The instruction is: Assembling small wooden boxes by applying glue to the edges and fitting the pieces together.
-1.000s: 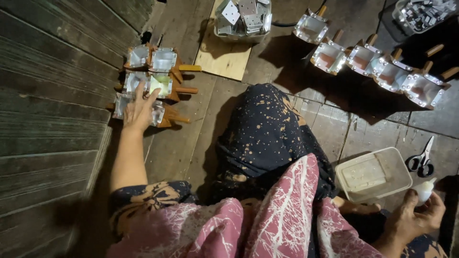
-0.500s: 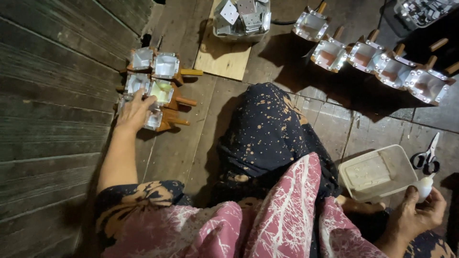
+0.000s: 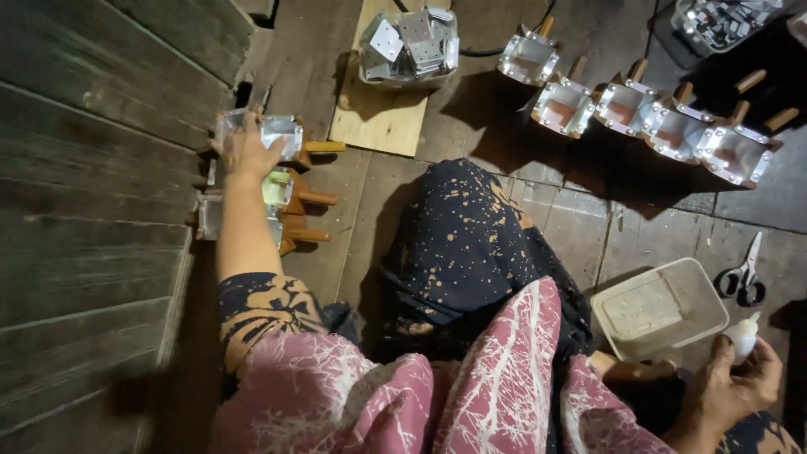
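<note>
At the lower right of the frame, a small white bottle (image 3: 745, 335) is grasped in the right hand (image 3: 733, 388), as it was half a second ago. Just left of it a plastic tub (image 3: 660, 309) is seen, and scissors (image 3: 743, 276) lie above the bottle. In the left centre, the left hand (image 3: 249, 154) is laid flat, fingers spread and clenching nothing, on the top foil mould (image 3: 271, 134) of a stack with wooden handles beside the plank wall (image 3: 92, 168); earlier it was placed lower on the stack, and it has been moved up the frame. Further off, a row of moulds (image 3: 647, 113) is lined across the upper right, and a container of foil pieces (image 3: 410, 46) is set on a board (image 3: 382, 118) at the top centre.
</note>
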